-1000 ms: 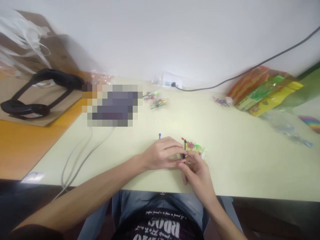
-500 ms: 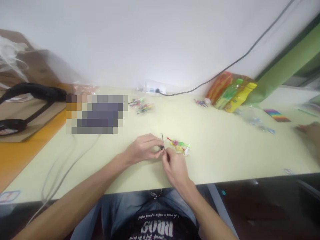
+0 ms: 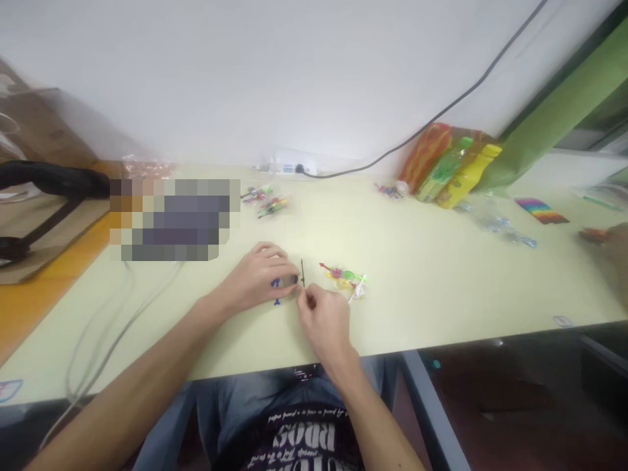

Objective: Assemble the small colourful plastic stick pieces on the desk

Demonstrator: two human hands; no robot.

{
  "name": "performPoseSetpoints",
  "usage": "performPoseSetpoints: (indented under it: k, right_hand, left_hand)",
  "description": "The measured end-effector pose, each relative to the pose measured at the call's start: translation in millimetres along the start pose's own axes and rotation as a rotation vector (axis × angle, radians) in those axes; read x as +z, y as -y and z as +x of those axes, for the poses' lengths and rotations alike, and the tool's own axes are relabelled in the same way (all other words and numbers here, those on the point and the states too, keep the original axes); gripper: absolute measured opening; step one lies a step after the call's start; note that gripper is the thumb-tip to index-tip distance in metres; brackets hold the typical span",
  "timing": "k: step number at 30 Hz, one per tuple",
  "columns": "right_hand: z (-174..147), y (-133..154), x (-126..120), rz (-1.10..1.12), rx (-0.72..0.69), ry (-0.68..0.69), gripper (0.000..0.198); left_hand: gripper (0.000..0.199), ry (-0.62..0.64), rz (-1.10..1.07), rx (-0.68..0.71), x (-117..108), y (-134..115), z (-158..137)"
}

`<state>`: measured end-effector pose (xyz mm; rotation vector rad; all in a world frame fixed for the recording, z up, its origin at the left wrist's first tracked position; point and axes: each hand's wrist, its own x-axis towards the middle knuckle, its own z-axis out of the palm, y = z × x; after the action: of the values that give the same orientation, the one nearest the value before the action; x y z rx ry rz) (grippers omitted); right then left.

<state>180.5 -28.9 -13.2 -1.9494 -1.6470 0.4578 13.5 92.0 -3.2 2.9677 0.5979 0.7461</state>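
Note:
My left hand [image 3: 260, 278] pinches a small dark round piece [image 3: 295, 279] between thumb and fingertips, just above the table. Facing it, my right hand [image 3: 326, 320] is closed on the lower end of a thin dark stick with a pointed tip [image 3: 303, 269], which stands nearly upright. A narrow gap seems to lie between piece and stick. Under my left palm shows a small blue plastic part [image 3: 276, 292], partly hidden by the fingers. Right of my hands lies a little pile of red, green, yellow and white plastic parts [image 3: 347, 280].
Bagged colourful parts [image 3: 272, 205] lie further back, near a power strip [image 3: 294, 163]. A pixelated area covers something at left. Bottles [image 3: 458, 176], clear wrappers [image 3: 500, 222] and a rainbow-striped piece [image 3: 541, 210] are at right. Another person's hand [image 3: 619, 242] shows at the right edge.
Both hands have shifted left in the picture, as has the whole scene slightly. The dark piece and the stick have come apart a little. The blue part now shows beneath my left hand.

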Motion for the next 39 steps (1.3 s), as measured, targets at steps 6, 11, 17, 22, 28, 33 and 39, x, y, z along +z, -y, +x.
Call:
performPoseSetpoints:
  k: [6,11,17,22,28,33,39]
  right_hand:
    - [1.5,1.6,4.0,-0.144,-0.016,-0.002,0.032]
    - [3.9,5.0,4.2,-0.220,0.004,0.016,0.024]
    - [-1.6,2.5,4.9,-0.036,-0.053,-0.034,0.030]
    - [-16.0,-16.1,-11.8,0.216,-0.196,-0.377,0.033]
    - [-5.6,-50.6,-43.6,-0.085,-0.245,-0.429,0.023]
    - [-1.8,-42.9,-52.2,0.029,-0.399,-0.409,0.014]
    - [-97.8,4.3,4.6,0.380,-0.669,-0.204,0.032]
  left_hand:
    - [0.015,0.087,-0.123,-0.058,-3.3,4.0,-2.9]
    - [0.015,0.082,-0.147,-0.042,-4.0,4.2,-1.2]
    - [0.026,0.069,-0.125,-0.041,-7.9,-0.4,-1.3]
    - [0.033,0.037,-0.147,-0.018,-5.7,-7.8,-0.3]
    - [0.026,0.044,-0.180,0.041,1.4,-11.0,1.4]
    - [0.016,0.057,-0.163,0.034,3.7,-10.6,-0.5]
    - [0.018,0.099,-0.162,0.017,4.4,-8.9,-2.7]
